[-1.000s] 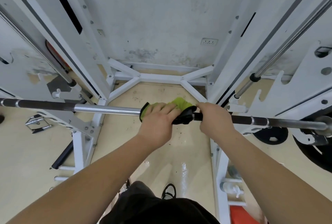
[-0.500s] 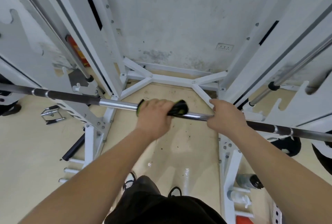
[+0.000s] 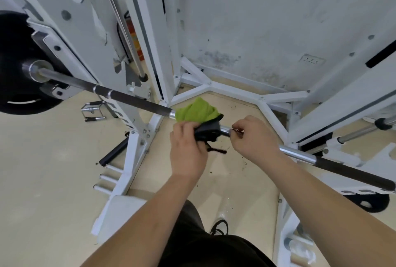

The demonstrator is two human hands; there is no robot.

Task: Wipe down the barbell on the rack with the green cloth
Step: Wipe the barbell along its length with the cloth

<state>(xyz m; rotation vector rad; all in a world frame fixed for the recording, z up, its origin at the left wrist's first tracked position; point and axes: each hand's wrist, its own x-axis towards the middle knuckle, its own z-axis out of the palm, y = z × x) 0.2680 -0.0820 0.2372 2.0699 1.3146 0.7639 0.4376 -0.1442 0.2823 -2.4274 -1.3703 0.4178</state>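
The barbell (image 3: 132, 100) runs across the white rack from a black plate at the far left down to the right edge. A green cloth (image 3: 196, 110) with a black edge is draped over the bar's chrome middle. My left hand (image 3: 187, 149) grips the black part of the cloth from below and in front of the bar. Just right of the cloth, my right hand (image 3: 255, 138) rests on the bar with thumb and forefinger pinched near the black edge. The bar under both hands is hidden.
White rack uprights (image 3: 147, 31) stand left and right, with a white floor brace (image 3: 233, 92) behind the bar. A black weight plate (image 3: 15, 52) sits on the left sleeve. A cable handle (image 3: 93, 111) lies on the beige floor. My shoe (image 3: 219, 227) is below.
The view has swung left, so the left plate now shows. The cloth has loosened and bunches green above the bar. My right hand went from gripping the bar to pinching beside the cloth.
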